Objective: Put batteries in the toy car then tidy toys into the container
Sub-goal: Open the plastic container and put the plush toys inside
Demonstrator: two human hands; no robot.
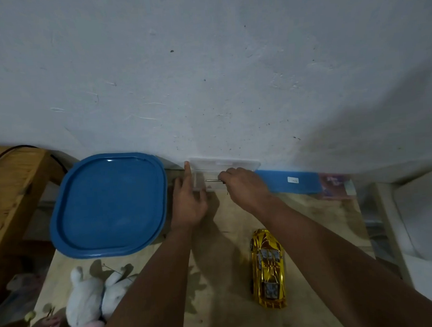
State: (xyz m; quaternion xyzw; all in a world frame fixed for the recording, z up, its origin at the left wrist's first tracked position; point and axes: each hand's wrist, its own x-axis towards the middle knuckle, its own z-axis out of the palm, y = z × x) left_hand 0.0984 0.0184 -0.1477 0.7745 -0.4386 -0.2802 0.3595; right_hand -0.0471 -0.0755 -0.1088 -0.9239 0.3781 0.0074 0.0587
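Note:
A shiny gold toy car [267, 270] lies on the wooden table [227, 300], roof up, near my right forearm. At the wall stands a small clear plastic box [210, 172] with its lid raised. My left hand [189, 204] rests against the box's left side, index finger straight up along its edge. My right hand [246, 186] grips a thin screwdriver [212, 180] whose metal shaft points left into the box. No batteries are visible.
A large blue container lid [109, 206] covers the table's left back. A white and pink plush toy [92, 300] lies front left. A flat blue box [291, 183] and a pink packet [336, 185] sit against the wall at right. A wooden stand [13, 189] is at far left.

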